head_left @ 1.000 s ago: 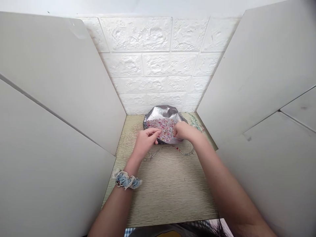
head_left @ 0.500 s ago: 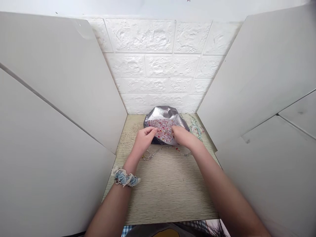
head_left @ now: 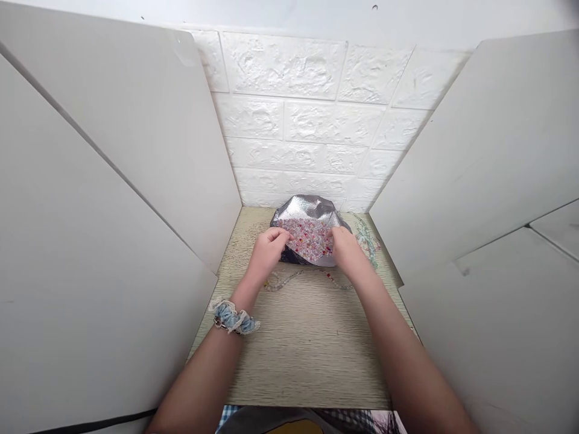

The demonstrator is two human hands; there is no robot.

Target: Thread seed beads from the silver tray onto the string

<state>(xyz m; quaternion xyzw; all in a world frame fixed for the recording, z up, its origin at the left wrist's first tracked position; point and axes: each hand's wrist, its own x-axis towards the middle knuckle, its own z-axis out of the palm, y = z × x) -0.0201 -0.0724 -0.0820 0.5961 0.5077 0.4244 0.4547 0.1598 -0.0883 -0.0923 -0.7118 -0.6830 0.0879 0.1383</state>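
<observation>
Two bare forearms reach in from the near side, past blue-and-white checked cloth (head_left: 228,412) just below the near edge of the pale, wood-grained counter (head_left: 312,343). Around the left wrist sit a ruffled blue scrunchie with lace edging (head_left: 236,317) and, against it, a metal chain bracelet (head_left: 221,325). Farther on, a thin beaded strand (head_left: 281,283) curves across the counter at left, and another with a red bead (head_left: 335,281) lies at right, both just nearer than the silver-lined pouch (head_left: 307,208). The left hand (head_left: 266,253) is at the left side of the beads, its thumb and forefinger pressed together; whether a bead is between them is too small to tell. The right hand (head_left: 346,250) is at their right side with fingers curled inward, and its grip cannot be told. Between the hands, pink, clear and red beads (head_left: 307,240) lie heaped on the shiny lining. Right of the pouch, a pale green beaded strand (head_left: 367,241) lies looped. White panels (head_left: 136,150) flank the counter left and right, and a white brick-patterned wall (head_left: 294,123) closes the far side.
</observation>
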